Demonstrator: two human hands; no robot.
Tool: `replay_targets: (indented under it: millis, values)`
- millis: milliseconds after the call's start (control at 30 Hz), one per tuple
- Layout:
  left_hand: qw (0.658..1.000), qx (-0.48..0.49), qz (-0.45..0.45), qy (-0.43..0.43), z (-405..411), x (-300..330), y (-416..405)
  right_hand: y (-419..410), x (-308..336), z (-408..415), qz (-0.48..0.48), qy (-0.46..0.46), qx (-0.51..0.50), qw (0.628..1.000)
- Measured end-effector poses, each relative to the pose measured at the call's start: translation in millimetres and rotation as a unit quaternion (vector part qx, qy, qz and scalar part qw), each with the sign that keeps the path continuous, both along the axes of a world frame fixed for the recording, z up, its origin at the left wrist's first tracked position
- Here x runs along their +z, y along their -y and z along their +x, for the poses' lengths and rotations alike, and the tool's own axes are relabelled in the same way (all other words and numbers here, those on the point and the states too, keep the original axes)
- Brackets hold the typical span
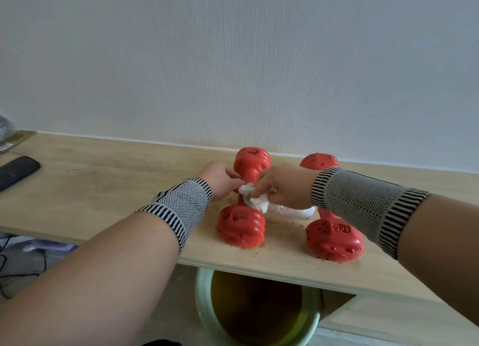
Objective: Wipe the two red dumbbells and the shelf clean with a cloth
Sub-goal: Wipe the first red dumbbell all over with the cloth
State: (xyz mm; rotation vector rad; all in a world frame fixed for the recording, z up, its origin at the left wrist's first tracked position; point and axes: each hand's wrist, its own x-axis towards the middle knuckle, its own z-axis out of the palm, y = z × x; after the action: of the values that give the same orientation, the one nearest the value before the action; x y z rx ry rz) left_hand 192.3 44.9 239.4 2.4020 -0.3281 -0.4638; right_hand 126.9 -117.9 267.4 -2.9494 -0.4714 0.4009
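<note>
My right hand point(281, 187) presses a bunched white cloth point(261, 204) against the left red dumbbell point(245, 203)'s handle; my left hand point(220, 181) steadies it, fingers seemingly closed on the bar. The second dumbbell point(333, 238) lies just beside, on a stained pale-wood shelf point(116, 190) along a white textured wall point(233, 60).

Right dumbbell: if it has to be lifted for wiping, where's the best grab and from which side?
Probably the narrow handle between the two heads of the right dumbbell, taken from above. It lies flat on the shelf with its heads front and back, so a top grasp wraps the bar. The right hand and cloth cover that bar now.
</note>
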Motion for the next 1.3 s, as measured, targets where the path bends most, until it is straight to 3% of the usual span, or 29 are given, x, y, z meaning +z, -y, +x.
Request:
replay_targets:
  millis: [167,367,500,733,900,1067,1200,1300]
  values:
    - [0.999,-0.015,0.012,-0.029,-2,1,-1,-3,-6,19,0.006,0.049,-0.110,0.993]
    - [0.998,-0.037,0.022,-0.055,-3,7,2,2,2,11,0.034,-0.004,-0.114,0.993]
    - [0.994,-0.063,0.055,-0.066,-4,11,7,2,2,10,0.022,0.015,-0.130,0.991]
    - [0.992,-0.053,-0.030,-0.110,-12,10,10,-5,-3,10,0.011,0.023,-0.129,0.991]
    - [0.981,-0.021,-0.074,-0.181,-20,14,1,-10,-1,14,0.091,0.049,-0.158,0.982]
    - [0.988,-0.017,-0.082,-0.129,-9,11,-18,-17,0,12,0.080,0.015,-0.090,0.993]
    - [0.986,0.013,-0.084,-0.141,-8,9,-29,-22,3,13,0.088,-0.044,-0.030,0.995]
    - [0.984,0.017,-0.090,-0.151,-12,10,-30,-30,2,21,0.074,-0.005,-0.042,0.996]
